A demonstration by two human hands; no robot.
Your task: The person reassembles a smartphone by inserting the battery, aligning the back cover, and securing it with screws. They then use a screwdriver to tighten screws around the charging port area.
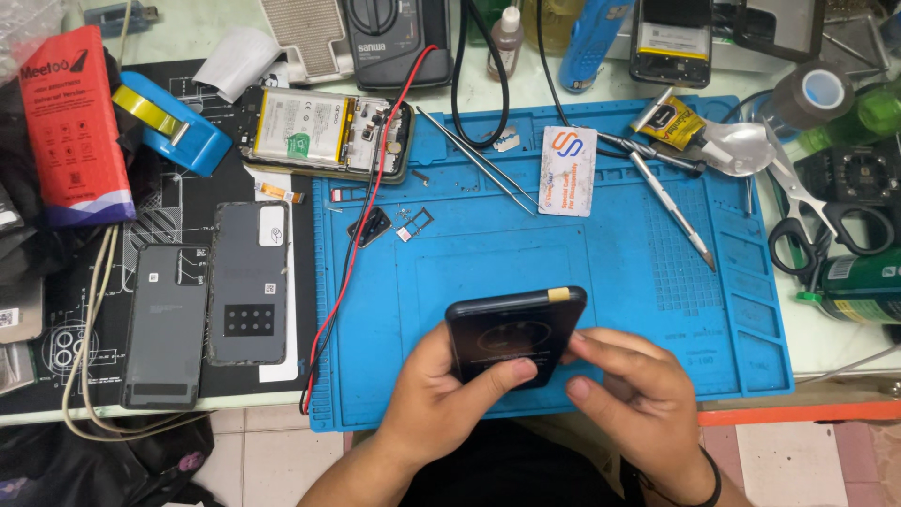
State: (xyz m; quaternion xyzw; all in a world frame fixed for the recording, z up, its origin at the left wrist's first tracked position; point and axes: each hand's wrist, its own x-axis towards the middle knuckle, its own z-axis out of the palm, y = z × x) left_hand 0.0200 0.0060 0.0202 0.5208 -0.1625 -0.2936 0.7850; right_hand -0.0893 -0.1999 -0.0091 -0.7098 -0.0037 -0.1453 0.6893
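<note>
from my remote seat, the worry is a slip — the dark phone (514,333) is held off the blue mat (648,282) by fingertips alone at the lower centre of the frame, and if either thumb presses too hard on its back it could, i judge, pivot out and drop onto the worktop (826,343) edge or the floor tiles below. loose small parts lie on the mat just above it – a sim tray (416,223) and a small dark bracket (369,226) – and a sliding phone could scatter them. the left hand (436,394) has its grip closed round the phone's lower left corner, thumb laid across the back. the right hand (633,385) is half curled, fingers touching the phone's right edge. an opened phone (324,131) sits well apart at upper left.
</note>
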